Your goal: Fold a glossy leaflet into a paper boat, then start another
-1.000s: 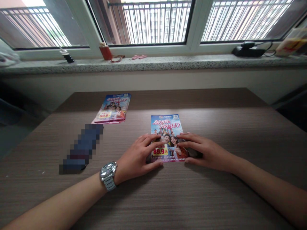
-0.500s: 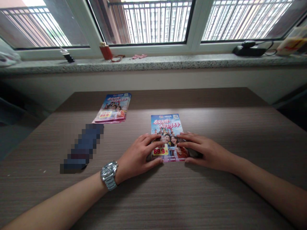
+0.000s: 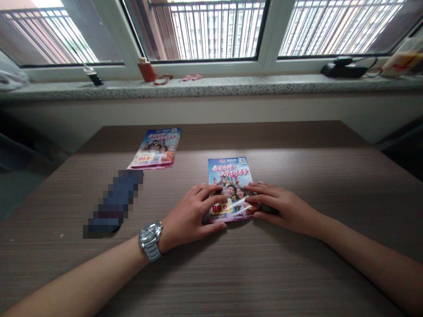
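A colourful leaflet (image 3: 229, 176) with a blue top and pink bottom edge lies on the brown table (image 3: 205, 273). My left hand (image 3: 194, 211), with a silver watch (image 3: 150, 240) at the wrist, touches its left side, fingers spread over the face and thumb by the bottom edge. On the right side, the fingertips of my right hand (image 3: 280, 207) rest on the leaflet, apart from one another. The leaflet's lower edge is slightly raised and catches a glare. Farther left sits a stack of like leaflets (image 3: 158, 147).
A dark blurred-out object (image 3: 115, 204) lies left of my left arm. On the stone windowsill (image 3: 231, 86) stand a red container (image 3: 146, 70), a small black-and-white item (image 3: 93, 75), pink pieces (image 3: 192, 78) and a black device (image 3: 343, 69).
The leaflet's lower part has bowed up a little, and glare now shows across it. My right thumb has shifted slightly up at its corner. My left hand has hardly moved.
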### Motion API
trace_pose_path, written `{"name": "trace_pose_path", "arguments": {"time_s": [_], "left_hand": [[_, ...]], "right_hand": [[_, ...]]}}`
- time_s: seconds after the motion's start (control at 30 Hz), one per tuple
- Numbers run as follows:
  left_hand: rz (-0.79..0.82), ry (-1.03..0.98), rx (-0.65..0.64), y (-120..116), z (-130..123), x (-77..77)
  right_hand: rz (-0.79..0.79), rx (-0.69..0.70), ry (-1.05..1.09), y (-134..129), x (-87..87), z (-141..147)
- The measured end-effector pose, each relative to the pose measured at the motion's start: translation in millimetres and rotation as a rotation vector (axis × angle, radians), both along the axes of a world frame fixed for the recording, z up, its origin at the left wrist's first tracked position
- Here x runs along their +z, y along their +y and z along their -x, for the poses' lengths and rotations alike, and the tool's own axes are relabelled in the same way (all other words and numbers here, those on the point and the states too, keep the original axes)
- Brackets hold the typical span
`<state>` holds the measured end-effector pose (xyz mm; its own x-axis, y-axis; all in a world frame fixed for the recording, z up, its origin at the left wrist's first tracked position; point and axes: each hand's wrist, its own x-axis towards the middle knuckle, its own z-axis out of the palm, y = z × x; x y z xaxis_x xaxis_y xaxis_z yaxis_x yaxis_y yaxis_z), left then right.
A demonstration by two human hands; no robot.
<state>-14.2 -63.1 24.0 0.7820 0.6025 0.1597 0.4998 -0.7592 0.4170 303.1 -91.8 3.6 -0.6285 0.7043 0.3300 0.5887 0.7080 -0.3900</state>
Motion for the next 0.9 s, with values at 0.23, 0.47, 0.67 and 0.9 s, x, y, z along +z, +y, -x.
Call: {"name": "trace_pose_path", "arguments": {"time_s": [0.23, 0.47, 0.67, 0.9], "left_hand": [[0.012, -0.014, 0.03, 1.0, 0.4, -0.5], [0.057, -0.095, 0.049, 1.5, -0.4, 0.5], [0.052, -0.098, 0.022, 2.6, -0.5, 4.8], [0.035, -0.196, 0.047, 4.5, 0.5, 0.8]], "right_hand": [[0.025, 0.011, -0.041, -1.8, 2.3, -1.6], [-0.021, 0.051, -0.017, -1.8, 1.9, -1.8], [0.034, 0.005, 0.09, -2.2, 6.6, 0.9], [0.141, -0.102, 0.146, -6.9, 10.1, 1.5]]}}
